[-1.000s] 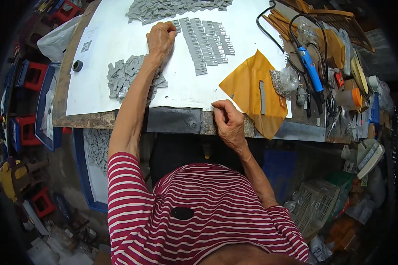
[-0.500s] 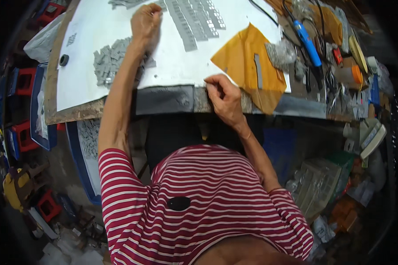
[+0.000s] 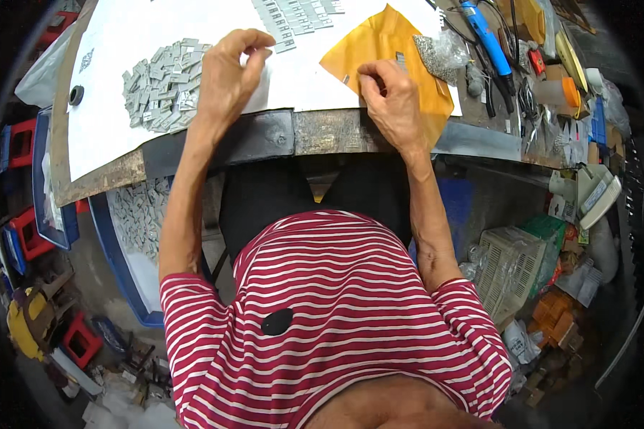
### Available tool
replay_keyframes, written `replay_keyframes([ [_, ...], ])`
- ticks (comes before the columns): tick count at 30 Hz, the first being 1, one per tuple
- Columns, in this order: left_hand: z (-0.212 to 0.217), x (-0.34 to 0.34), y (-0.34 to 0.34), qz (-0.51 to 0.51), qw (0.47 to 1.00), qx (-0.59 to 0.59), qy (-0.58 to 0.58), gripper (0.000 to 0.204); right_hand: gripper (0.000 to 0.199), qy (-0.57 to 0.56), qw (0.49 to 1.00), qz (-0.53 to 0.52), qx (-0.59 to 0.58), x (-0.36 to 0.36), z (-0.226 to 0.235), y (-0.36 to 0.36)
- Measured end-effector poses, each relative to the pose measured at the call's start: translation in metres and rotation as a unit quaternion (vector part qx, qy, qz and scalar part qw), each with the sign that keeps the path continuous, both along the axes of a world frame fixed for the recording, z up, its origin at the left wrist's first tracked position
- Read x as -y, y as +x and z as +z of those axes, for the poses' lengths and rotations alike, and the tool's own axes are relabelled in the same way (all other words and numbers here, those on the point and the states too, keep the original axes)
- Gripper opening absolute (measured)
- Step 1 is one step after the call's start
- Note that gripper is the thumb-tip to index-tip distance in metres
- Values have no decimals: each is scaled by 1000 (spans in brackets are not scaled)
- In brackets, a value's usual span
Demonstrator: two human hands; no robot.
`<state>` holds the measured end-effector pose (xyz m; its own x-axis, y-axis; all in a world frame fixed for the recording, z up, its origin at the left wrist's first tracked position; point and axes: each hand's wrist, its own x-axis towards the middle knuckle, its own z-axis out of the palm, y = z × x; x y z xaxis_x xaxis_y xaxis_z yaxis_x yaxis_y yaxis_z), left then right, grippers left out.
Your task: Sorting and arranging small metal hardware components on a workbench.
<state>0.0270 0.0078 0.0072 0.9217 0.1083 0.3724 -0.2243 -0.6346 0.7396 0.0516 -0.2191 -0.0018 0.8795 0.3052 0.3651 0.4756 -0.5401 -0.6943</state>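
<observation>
My left hand (image 3: 229, 79) hovers over the white sheet (image 3: 215, 21), between a heap of small grey flat pieces (image 3: 161, 86) and neat rows of similar pieces (image 3: 293, 18). Its fingers are curled toward the thumb; whatever they hold, if anything, is too small to make out. Over the orange paper (image 3: 376, 39), my right hand (image 3: 397, 107) is closed in a pinch, its contents hidden. A tiny grey piece (image 3: 345, 79) lies by its fingertips. Part of a grey strip (image 3: 401, 58) shows beyond the knuckles.
A bag of small metal parts (image 3: 436, 57), a blue pen-shaped tool (image 3: 486, 39) with a cable and assorted clutter occupy the table's right side. A black ring (image 3: 76, 94) lies at the left. Below the table edge, a blue tray (image 3: 125, 264) holds more grey pieces.
My left hand has come back nearer from the far part of the sheet. My right hand has moved from the table's front edge onto the orange paper. The view has shifted slightly.
</observation>
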Motion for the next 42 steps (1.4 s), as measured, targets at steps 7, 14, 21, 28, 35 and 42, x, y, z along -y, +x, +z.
replay_keyframes([
  [7, 4, 28, -22, -14, 1000, 15, -19, 10, 9, -64, 998, -1, -9, -7, 3, -2],
  [14, -3, 41, -23, -20, 998, 5, -53, 11, 9, -100, 994, 38, 3, -9, 0, 1],
  [21, -7, 51, -20, -33, 997, 17, -63, 11, 6, -97, 994, 58, 1, -8, -4, 3],
  [28, -10, 60, -15, -41, 982, -80, -166, 17, 9, -53, 994, 69, 71, -10, 9, -4],
  [35, -4, 58, -8, -121, 894, -210, -378, 23, 11, -41, 985, 116, 118, -11, 16, -2],
  [42, -8, 51, -6, -167, 804, -278, -499, 20, 12, -24, 981, 134, 138, -10, 18, -2],
])
